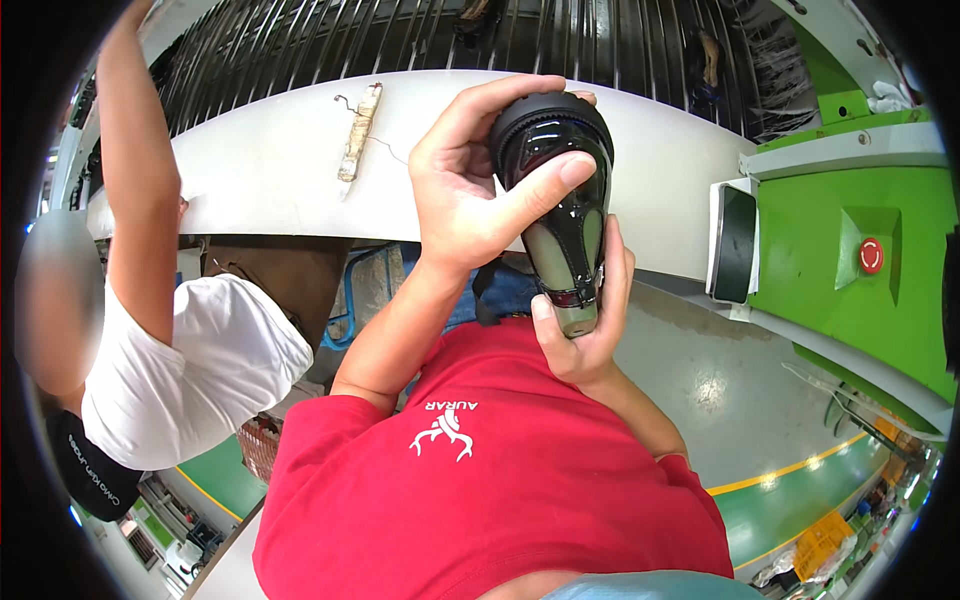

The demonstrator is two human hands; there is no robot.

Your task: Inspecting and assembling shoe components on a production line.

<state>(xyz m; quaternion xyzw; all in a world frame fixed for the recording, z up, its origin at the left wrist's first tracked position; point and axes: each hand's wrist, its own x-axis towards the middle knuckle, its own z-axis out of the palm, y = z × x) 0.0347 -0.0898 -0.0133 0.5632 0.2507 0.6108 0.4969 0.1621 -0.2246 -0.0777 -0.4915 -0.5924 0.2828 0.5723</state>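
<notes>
Both my hands hold a glossy black, tapered piece (560, 145) with grey-green panels, upright in the picture over the near edge of the white worktop. Its wide, ridged black end points away from me, and its narrow grey-green end points toward me. My left hand (465, 185) wraps the wide end from the left, thumb laid across the front, some fingers hidden behind. Near the narrow end, my right hand (590, 330) grips with thumb in front and fingers along the right side. A slim, tape-wrapped stick-like tool (358, 140) with thin cord lies on the worktop, left of my hands.
The white worktop (260, 150) curves ahead, with dark metal bars (400, 40) beyond it. To the right stands a green machine (830, 240) with a red button (871, 256) and a dark-screened device (734, 245). A person in a white shirt (200, 370) is close on the left, one arm raised.
</notes>
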